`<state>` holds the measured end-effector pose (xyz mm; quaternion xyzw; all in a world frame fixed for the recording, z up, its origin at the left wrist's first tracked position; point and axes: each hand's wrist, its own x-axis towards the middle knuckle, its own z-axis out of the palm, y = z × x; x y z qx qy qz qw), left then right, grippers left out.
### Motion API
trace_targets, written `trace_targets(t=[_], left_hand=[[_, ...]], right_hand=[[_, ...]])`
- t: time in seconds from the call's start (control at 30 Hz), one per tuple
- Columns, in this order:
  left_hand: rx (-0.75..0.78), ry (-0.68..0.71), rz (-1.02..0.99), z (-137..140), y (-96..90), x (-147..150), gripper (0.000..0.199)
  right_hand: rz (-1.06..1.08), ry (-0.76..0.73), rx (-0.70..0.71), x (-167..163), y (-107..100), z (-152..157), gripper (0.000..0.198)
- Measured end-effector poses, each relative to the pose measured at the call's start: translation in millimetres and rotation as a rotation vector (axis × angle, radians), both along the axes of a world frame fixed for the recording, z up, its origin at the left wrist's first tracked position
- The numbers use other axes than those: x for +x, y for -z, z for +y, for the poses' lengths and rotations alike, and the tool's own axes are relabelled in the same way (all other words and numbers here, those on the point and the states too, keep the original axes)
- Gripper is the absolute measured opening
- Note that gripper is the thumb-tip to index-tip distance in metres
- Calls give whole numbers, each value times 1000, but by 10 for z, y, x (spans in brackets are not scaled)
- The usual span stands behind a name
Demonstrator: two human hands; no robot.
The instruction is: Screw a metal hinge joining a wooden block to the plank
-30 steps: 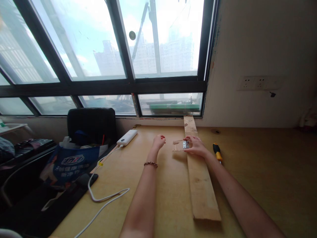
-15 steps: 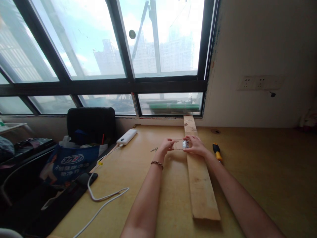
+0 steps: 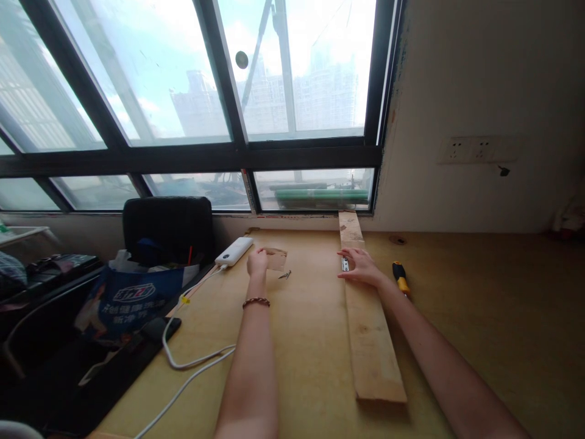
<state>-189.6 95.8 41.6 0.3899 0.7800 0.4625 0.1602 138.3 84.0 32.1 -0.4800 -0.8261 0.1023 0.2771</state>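
Note:
My left hand (image 3: pixel 257 262) pinches the left edge of a thin, flat brownish piece (image 3: pixel 276 260); I cannot make out its material. Just below that piece, a few screws (image 3: pixel 285 275) lie on the table. A small silver metal hinge (image 3: pixel 345 263) rests on the long wooden board (image 3: pixel 372 332). My right hand (image 3: pixel 359 266) has its thumb and fingers around the hinge's ends, partly covering it. To the right of the board lies a screwdriver (image 3: pixel 400 278) with a black and yellow handle.
A white power bank (image 3: pixel 234 252) with a white cable (image 3: pixel 192 367) sits near the table's left edge. Beyond that edge are a black chair (image 3: pixel 168 228) and a blue bag (image 3: pixel 125 305). The board's far end reaches the window side of the table (image 3: pixel 315 366).
My left hand has moved left, away from the board, carrying the thin brownish piece past the screws. My right hand stays at the hinge, which now lies along the board.

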Motion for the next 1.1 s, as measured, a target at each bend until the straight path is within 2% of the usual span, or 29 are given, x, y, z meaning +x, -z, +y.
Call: trace_targets(t=[0.1,0.23,0.53,0.9,1.1], left_hand=[[-93,-122,26,-88,112,-263,30],[-227,-211,99,-112,247,-341,30],[-235,-42,237,17,352,-128,30],[-226,-134,291,-103,327,-68,27],[-284,-283,243,-179,257,-6,26]], right_hand=[[-2,-6,7,-5,-9,-15,73],[-6,-4,15,-8,-5,-19,72],[-9,-7,18,-6,0,-12,72],[-3,-6,18,-3,0,-13,72],[-5,-12,15,-13,-16,-30,70]])
